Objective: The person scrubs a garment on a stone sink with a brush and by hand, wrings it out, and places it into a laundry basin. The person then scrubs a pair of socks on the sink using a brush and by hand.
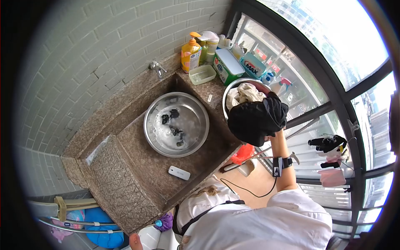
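Note:
A bunched black cloth [256, 118] hangs over the near side of a metal bowl at the right of the sink. My right hand [268, 138] is closed on this cloth, which hides most of the fingers. Pale cloth [246, 93] lies inside that bowl [225, 100]. Only a small part of my left hand [135, 241] shows at the bottom edge, by the sink's front corner; its fingers cannot be made out. A larger metal basin [196, 143] stands in the stone sink, holding cloudy water and several small dark pieces.
A white oblong object [179, 172] lies in the sink [137, 137], beside the ridged washboard slope [121, 179]. Behind are a tap [157, 68], a yellow pump bottle [191, 56], a clear tray [202, 75] and a green box [228, 66]. Windows [343, 96] run along the right.

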{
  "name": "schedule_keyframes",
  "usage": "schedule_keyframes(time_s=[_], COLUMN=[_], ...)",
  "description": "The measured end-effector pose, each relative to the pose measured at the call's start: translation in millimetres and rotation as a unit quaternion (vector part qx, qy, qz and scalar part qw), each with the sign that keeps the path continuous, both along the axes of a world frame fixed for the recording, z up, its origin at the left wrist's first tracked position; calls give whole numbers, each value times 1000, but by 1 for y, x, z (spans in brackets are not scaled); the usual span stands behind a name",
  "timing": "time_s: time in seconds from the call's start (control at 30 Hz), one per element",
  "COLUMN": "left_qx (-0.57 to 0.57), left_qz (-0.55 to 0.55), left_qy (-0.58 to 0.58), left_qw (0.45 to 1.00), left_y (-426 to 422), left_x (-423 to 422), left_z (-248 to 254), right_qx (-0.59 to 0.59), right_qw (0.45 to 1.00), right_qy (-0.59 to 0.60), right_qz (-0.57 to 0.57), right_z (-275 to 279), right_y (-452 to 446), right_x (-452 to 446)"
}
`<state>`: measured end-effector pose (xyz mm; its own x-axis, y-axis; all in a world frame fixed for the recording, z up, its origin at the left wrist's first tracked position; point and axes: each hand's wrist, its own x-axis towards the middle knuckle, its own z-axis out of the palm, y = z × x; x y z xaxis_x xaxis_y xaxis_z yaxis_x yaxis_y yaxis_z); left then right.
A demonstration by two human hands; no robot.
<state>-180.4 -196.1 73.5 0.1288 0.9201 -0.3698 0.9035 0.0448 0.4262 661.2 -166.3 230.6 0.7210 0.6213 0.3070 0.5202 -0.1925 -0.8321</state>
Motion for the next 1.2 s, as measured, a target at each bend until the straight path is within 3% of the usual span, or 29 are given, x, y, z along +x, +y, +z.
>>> schedule_keyframes(time_s=[0.07,0.17,0.23,0.3,0.37,0.43,0.5,0.57,0.6,0.67,0.8,0.83,0.93,1.0,1.03,1.1,1.2], left_qx=[-23,-57,-43,-39,-72,-123,-144,-119,-126,-76,-144,-148,-138,-94,-94,-99,-100], left_qz=[37,92,185,190,126,148,161,106,94,1,-32,-46,-72,-112,-111,-82,-92], left_qy=[-5,-9,-126,-95,2,-9,-5,1,16,-67,-26,-19,-16,-6,-1,40,12], left_qw=[999,994,974,976,989,981,976,987,987,995,989,988,988,989,989,991,991], left_y=[26,56,67,76,88,93,94,97,101,117,144,153,174,186,189,194,194], left_x=[24,30,62,74,98,138,136,125,112,86,120,121,122,132,139,156,173], left_z=[40,61,86,91,110,142,129,115,94,66,84,85,88,98,102,108,116], right_qx=[24,55,63,51,24,-113,-147,-287,-297,-291,-278,-275,-289,-133,-133,-121,-293], right_qw=[998,982,965,951,952,988,989,950,943,942,949,941,939,880,882,913,894], right_qy=[53,178,248,296,296,104,9,11,-46,-71,-84,-167,-104,-429,-425,-389,-116], right_qz=[-1,39,61,74,77,23,-23,-120,-143,-155,-121,-106,-154,-155,-155,27,319], right_z=[-1,-2,-3,-6,-9,6,-12,-14,-19,-21,-27,-31,-1,11,25,57,67], right_y=[7,18,23,27,31,36,42,44,48,51,46,44,29,12,5,-11,-37], right_x=[19,53,67,77,85,73,76,56,50,41,49,52,34,21,7,-26,-68])
